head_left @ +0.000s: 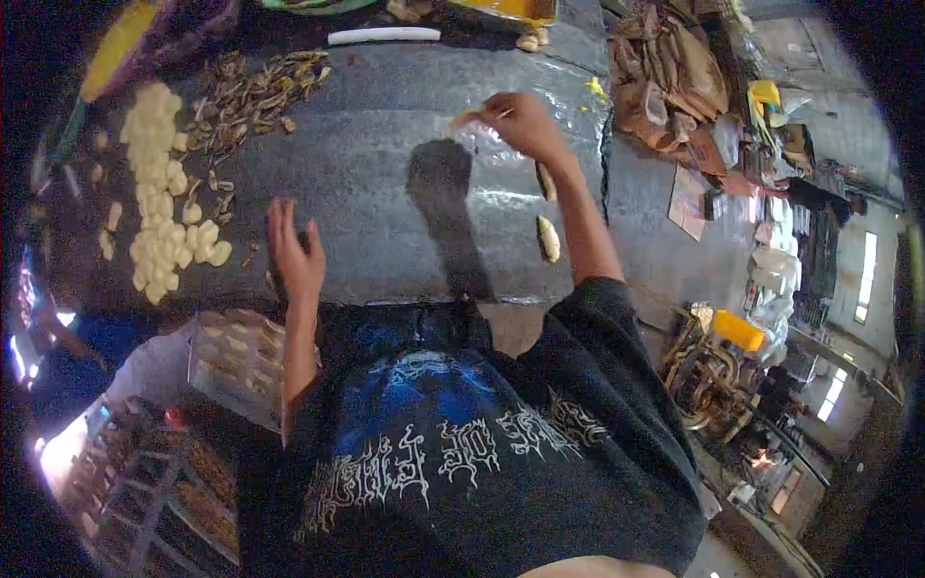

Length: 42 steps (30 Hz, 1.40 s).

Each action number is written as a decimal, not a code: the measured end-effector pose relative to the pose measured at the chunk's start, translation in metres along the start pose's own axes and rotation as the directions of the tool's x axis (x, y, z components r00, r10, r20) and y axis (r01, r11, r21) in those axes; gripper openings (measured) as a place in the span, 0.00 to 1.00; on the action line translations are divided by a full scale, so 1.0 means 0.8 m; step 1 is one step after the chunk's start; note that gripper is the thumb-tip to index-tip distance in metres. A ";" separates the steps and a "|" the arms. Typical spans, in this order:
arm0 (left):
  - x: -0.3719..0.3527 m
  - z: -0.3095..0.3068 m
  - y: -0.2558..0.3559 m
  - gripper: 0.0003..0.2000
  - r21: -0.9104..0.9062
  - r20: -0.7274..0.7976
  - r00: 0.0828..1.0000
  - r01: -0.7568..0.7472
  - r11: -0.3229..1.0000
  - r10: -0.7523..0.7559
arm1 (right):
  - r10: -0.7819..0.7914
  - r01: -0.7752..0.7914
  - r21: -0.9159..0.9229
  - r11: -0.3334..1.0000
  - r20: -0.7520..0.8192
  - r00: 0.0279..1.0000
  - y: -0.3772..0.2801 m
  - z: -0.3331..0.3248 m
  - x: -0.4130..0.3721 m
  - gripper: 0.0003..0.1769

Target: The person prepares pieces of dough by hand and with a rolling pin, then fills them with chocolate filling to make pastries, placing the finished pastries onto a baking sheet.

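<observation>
My right hand (525,123) is raised over the dark table (356,183), its fingers pinched on a small, thin, tan piece (468,118) whose kind I cannot make out. Its shadow falls on the tabletop. My left hand (297,252) is near the table's front edge, fingers apart, with nothing visible in it. To its left lies a cluster of pale, rounded pieces (159,207). Behind these is a pile of brown and yellowish strips (255,96) resembling peels. A pale yellow, elongated piece (548,239) sits near the right edge, below my right forearm.
A white rod (383,36) lies along the table's far side, beside a yellow tray (515,10). Brown sacks (674,72) are heaped on the right. Machinery (701,378) and a yellow box (738,330) stand further right. Another person (819,197) is in the background.
</observation>
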<state>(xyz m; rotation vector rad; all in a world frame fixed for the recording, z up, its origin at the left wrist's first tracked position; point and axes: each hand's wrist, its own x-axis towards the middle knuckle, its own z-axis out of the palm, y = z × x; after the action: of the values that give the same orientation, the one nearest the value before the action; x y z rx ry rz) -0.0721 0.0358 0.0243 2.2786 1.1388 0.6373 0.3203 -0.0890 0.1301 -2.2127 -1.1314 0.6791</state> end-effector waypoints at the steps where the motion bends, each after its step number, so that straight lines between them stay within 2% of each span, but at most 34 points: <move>1: -0.020 -0.007 -0.007 0.24 -0.006 -0.033 0.999 0.043 0.999 -0.043 | -0.067 0.062 -0.027 0.998 -0.287 0.955 0.009 -0.020 -0.016 0.22; 2: -0.039 -0.013 -0.010 0.24 -0.011 -0.067 0.993 0.093 0.996 -0.093 | -0.052 0.047 -0.022 0.999 -0.519 0.853 0.013 -0.038 -0.028 0.23; 3: -0.055 -0.015 -0.013 0.24 0.002 -0.100 0.988 0.116 0.993 -0.115 | -0.083 0.100 -0.008 0.995 -0.634 0.769 0.008 -0.055 -0.051 0.18; 4: -0.071 -0.021 -0.017 0.24 0.018 -0.136 0.981 0.145 0.989 -0.141 | -0.280 0.121 -0.256 0.959 -0.792 0.542 0.045 -0.057 -0.046 0.13; 5: -0.088 -0.029 -0.020 0.24 0.036 -0.171 0.970 0.179 0.983 -0.170 | -0.387 0.098 -0.380 0.920 -0.834 0.394 0.045 -0.057 -0.058 0.10; 6: -0.103 -0.036 -0.018 0.22 0.036 -0.228 0.960 0.174 0.984 -0.161 | -0.343 0.111 -0.328 0.938 -0.841 0.419 0.079 -0.045 -0.064 0.13; 7: -0.116 -0.045 -0.017 0.22 0.033 -0.243 0.948 0.218 0.975 -0.204 | -0.208 -0.136 -0.424 0.895 -0.668 0.714 0.134 -0.035 -0.072 0.16; 8: -0.125 -0.052 -0.013 0.22 0.023 -0.255 0.936 0.257 0.966 -0.243 | 0.025 -0.319 -0.579 0.751 -0.458 0.889 0.177 -0.022 -0.076 0.20; 10: -0.140 -0.056 -0.019 0.21 0.016 -0.308 0.914 0.281 0.959 -0.263 | 0.177 -0.459 -0.639 0.617 -0.456 0.872 0.188 -0.002 -0.098 0.25; 11: -0.148 -0.056 -0.027 0.21 0.028 -0.338 0.906 0.282 0.959 -0.256 | 0.000 -0.435 -0.631 0.642 -0.568 0.823 0.187 -0.002 -0.107 0.24; 13: -0.165 -0.061 -0.032 0.21 0.052 -0.387 0.888 0.292 0.955 -0.251 | -0.327 -0.371 -0.628 0.684 -0.718 0.614 0.173 0.000 -0.135 0.23; 14: -0.172 -0.065 -0.031 0.21 0.105 -0.417 0.875 0.313 0.944 -0.244 | -0.305 -0.329 -0.585 0.741 -0.730 0.612 0.165 -0.003 -0.149 0.22; 16: -0.177 -0.064 -0.035 0.19 0.043 -0.410 0.867 0.329 0.943 -0.284 | -0.257 -0.219 -0.475 0.852 -0.745 0.616 0.132 -0.007 -0.160 0.20; 18: -0.182 -0.062 -0.055 0.18 -0.011 -0.431 0.850 0.331 0.944 -0.303 | -0.252 -0.039 -0.361 0.932 -0.720 0.647 0.138 0.016 -0.164 0.19; 19: -0.182 -0.058 -0.066 0.17 -0.038 -0.447 0.842 0.319 0.947 -0.302 | -0.198 -0.003 -0.283 0.959 -0.677 0.709 0.120 0.040 -0.166 0.20; 21: -0.173 -0.074 -0.056 0.16 0.020 -0.513 0.819 0.312 0.950 -0.257 | -0.100 0.033 -0.132 0.991 -0.547 0.831 0.080 0.088 -0.169 0.20; 23: -0.168 -0.079 -0.071 0.14 -0.044 -0.505 0.805 0.338 0.940 -0.313 | -0.386 0.310 -0.257 0.915 -0.338 0.858 0.071 0.155 -0.170 0.23; 24: -0.165 -0.082 -0.080 0.13 -0.074 -0.524 0.785 0.343 0.936 -0.329 | -0.286 0.275 -0.083 0.958 -0.181 0.941 0.016 0.179 -0.176 0.26; 25: -0.157 -0.082 -0.087 0.13 -0.109 -0.538 0.771 0.338 0.935 -0.341 | -0.192 0.192 0.074 0.979 -0.007 0.981 -0.047 0.208 -0.182 0.28; 26: -0.151 -0.084 -0.093 0.12 -0.145 -0.549 0.758 0.329 0.933 -0.353 | -0.418 0.416 0.080 0.906 0.010 0.908 -0.073 0.244 -0.177 0.26; 27: -0.146 -0.089 -0.097 0.12 -0.158 -0.535 0.753 0.357 0.920 -0.384 | -0.618 0.614 0.091 0.784 0.026 0.785 -0.095 0.278 -0.170 0.25; 29: -0.133 -0.106 -0.109 0.11 -0.176 -0.509 0.738 0.414 0.893 -0.443 | -0.696 0.664 0.208 0.718 0.192 0.692 -0.161 0.330 -0.160 0.25; 32: -0.121 -0.127 -0.133 0.10 -0.221 -0.567 0.733 0.305 0.926 -0.377 | -0.793 0.804 0.083 0.589 0.248 0.556 -0.216 0.405 -0.124 0.24; 35: -0.102 -0.158 -0.148 0.09 -0.274 -0.502 0.716 0.401 0.874 -0.486 | -0.794 0.841 0.007 0.541 0.335 0.507 -0.196 0.458 -0.083 0.24; 38: -0.078 -0.186 -0.181 0.09 -0.287 -0.420 0.725 0.465 0.838 -0.546 | -0.485 0.470 0.123 0.874 0.187 0.854 -0.219 0.421 -0.025 0.24; 41: -0.053 -0.197 -0.220 0.09 -0.282 -0.448 0.765 0.369 0.886 -0.462 | -0.674 0.668 -0.245 0.703 0.073 0.735 -0.227 0.396 -0.009 0.25; 42: -0.042 -0.208 -0.220 0.08 -0.273 -0.418 0.774 0.392 0.879 -0.475 | -0.704 0.719 -0.278 0.637 0.172 0.690 -0.205 0.401 -0.019 0.29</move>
<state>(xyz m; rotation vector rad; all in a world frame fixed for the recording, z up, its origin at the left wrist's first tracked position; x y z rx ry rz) -0.2938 0.1381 0.0347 1.6531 1.7030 1.0866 0.0120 0.0575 0.0131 -1.7263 -2.1000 0.1944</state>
